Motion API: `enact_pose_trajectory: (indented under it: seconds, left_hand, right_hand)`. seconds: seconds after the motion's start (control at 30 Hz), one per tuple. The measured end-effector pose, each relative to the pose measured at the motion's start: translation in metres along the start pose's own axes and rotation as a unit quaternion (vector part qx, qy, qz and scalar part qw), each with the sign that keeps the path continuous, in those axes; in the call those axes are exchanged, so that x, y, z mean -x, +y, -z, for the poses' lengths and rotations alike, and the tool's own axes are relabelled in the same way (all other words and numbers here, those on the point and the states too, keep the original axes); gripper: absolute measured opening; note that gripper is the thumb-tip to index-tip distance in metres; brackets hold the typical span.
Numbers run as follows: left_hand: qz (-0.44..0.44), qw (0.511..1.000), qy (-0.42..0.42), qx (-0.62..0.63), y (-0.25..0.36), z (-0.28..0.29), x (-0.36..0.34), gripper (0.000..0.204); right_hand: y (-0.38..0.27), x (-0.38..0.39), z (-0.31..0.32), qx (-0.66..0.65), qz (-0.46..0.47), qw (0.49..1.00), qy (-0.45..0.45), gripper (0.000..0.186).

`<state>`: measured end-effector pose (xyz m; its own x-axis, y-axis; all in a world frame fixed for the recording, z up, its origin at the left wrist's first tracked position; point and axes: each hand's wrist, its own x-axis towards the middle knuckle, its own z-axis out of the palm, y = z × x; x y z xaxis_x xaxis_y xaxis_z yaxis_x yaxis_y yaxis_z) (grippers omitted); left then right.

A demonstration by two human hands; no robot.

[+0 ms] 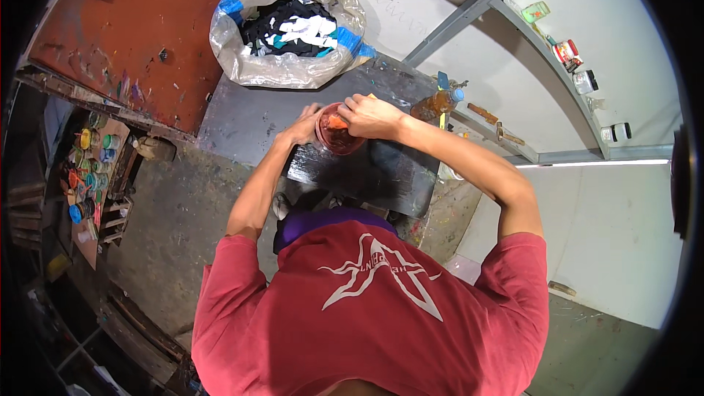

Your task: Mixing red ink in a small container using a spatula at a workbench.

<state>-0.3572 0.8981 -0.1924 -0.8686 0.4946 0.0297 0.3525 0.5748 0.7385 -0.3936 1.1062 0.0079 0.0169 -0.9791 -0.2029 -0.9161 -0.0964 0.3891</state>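
A round reddish-brown tub point(342, 145) stands on the dark tabletop in front of me, its inside coated dark red. My left hand point(303, 126) grips the tub's left side, fingers against the rim. Over the right part of the opening, my right hand point(371, 116) is closed, and a small pale tip sticks out above its knuckles. A bright orange patch point(337, 122) shows inside the tub by the right fingertips. What the right fingers hold is mostly hidden by the hand.
Behind the tub, a large clear plastic bag point(253, 70) holds black and white scraps on the dark table point(242, 114). A bottle of amber liquid point(434, 105) stands beyond my right wrist. Several paint jars point(108, 141) crowd a board at left. A red-brown panel point(139, 37) rises beside the table.
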Motion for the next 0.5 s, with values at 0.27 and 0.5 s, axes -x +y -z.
enact_pose_trajectory:
  seconds: [0.27, 0.5]
  left_hand:
    - [0.155, 0.932, 0.289, 0.154, 0.055, -0.055, 0.033, 0.147]
    - [0.181, 0.861, 0.442, 0.175, 0.078, -0.105, 0.003, 0.127]
  right_hand:
    - [0.01, 0.011, -0.006, -0.084, -0.138, 0.985, -0.058, 0.015]
    - [0.019, 0.007, -0.012, -0.067, -0.161, 0.982, -0.068, 0.015]
